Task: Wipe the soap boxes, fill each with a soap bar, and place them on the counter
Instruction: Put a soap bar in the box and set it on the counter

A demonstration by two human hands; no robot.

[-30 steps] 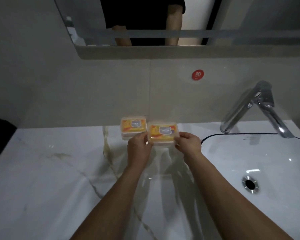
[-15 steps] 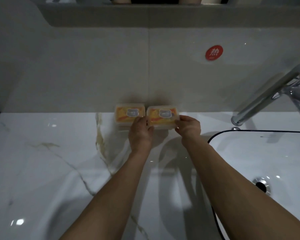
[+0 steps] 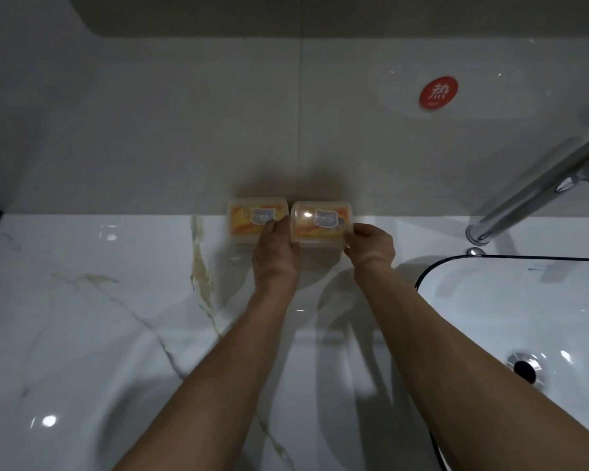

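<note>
Against the back wall, 2 clear lidded soap boxes with orange contents sit side by side on the white marble surface (image 3: 82, 317), touching or nearly so. The right soap box (image 3: 322, 223) is held at both ends: the left hand (image 3: 275, 254) has its grip clamped on the left end, the right hand (image 3: 371, 244) pinches the right end. The left soap box (image 3: 249, 219) stands just beside the left hand's fingers. A chrome faucet (image 3: 538, 188) overhangs the white basin (image 3: 490, 300) at right. A red round sticker (image 3: 438, 93) marks the wall tile.
</note>
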